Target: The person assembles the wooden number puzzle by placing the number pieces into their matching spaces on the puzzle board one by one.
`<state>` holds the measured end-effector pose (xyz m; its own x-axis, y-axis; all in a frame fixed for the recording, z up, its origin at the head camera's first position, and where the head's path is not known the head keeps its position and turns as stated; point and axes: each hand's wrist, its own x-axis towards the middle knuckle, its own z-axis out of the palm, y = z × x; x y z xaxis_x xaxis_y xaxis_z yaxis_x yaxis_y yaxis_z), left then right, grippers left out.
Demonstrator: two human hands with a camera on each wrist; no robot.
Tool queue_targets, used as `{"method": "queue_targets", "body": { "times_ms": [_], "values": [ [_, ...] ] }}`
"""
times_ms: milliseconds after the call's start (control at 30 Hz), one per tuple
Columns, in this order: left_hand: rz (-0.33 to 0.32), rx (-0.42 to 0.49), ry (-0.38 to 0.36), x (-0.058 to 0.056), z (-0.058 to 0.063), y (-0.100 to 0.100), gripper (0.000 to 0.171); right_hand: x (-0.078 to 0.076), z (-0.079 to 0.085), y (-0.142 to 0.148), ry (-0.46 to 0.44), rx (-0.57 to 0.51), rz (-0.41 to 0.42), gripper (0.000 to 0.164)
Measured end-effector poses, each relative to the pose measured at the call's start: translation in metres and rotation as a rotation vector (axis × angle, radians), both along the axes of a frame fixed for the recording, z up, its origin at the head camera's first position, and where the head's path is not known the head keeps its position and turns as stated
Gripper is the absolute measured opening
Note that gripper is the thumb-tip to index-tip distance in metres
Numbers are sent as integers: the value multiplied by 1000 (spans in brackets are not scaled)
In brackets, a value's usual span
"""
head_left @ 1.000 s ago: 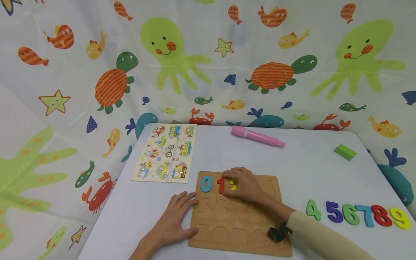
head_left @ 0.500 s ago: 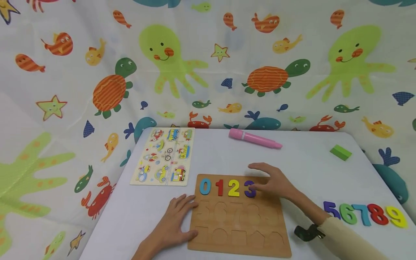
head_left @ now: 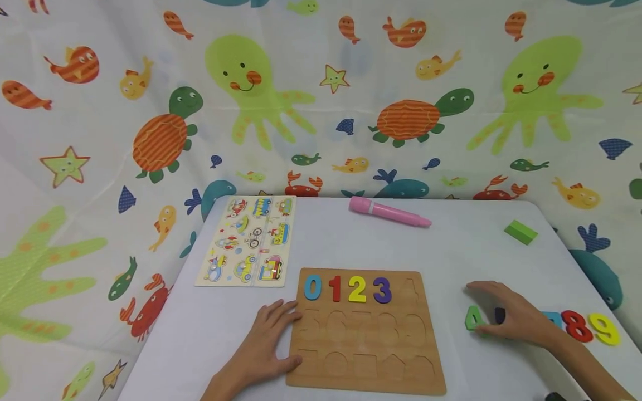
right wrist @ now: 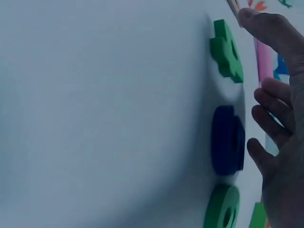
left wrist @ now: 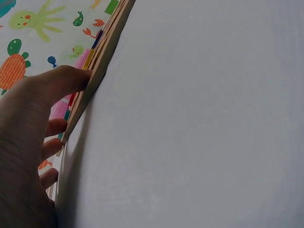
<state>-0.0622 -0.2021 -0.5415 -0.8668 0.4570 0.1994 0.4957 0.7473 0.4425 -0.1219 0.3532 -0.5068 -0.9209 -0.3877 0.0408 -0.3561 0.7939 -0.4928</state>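
A brown wooden number board (head_left: 363, 345) lies on the white table, with blue 0 (head_left: 312, 287), red 1 (head_left: 335, 288), yellow 2 (head_left: 358, 289) and purple 3 (head_left: 382, 290) in its top row. My left hand (head_left: 261, 348) rests against the board's left edge, thumb and fingers touching it. Over the loose numbers at the right hovers my right hand (head_left: 524, 314), thumb and fingers spread around the green 4 (right wrist: 227, 52) without gripping it. The purple 5 (right wrist: 228, 140) and green 6 (right wrist: 222, 209) stand beside it, mostly covered by that hand in the head view.
Further right are a partly hidden blue 7 (head_left: 553, 318), red 8 (head_left: 577, 326) and yellow 9 (head_left: 604, 329). A vehicle picture board (head_left: 246, 242) lies back left, a pink marker (head_left: 390, 212) at the back, a green block (head_left: 520, 231) back right. A sea-animal curtain (head_left: 321, 128) hangs behind.
My right hand has left the board, where the purple 3 now sits in the top row, and moved right over the green 4. The left hand stays at the board's edge.
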Motion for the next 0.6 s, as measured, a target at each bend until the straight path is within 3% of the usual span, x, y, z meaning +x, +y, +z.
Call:
{"method": "queue_targets", "body": {
  "times_ms": [167,333,600],
  "values": [
    [3,-6,2,0,-1,-1,77,13,-3,9,-3,59,9,82],
    [12,0,-29,0,-1,0,77,15,-3,11,3,71,21,78],
    [15,-11,-18,0,-2,0,76,16,-6,14,50,72,25,69]
  ]
}}
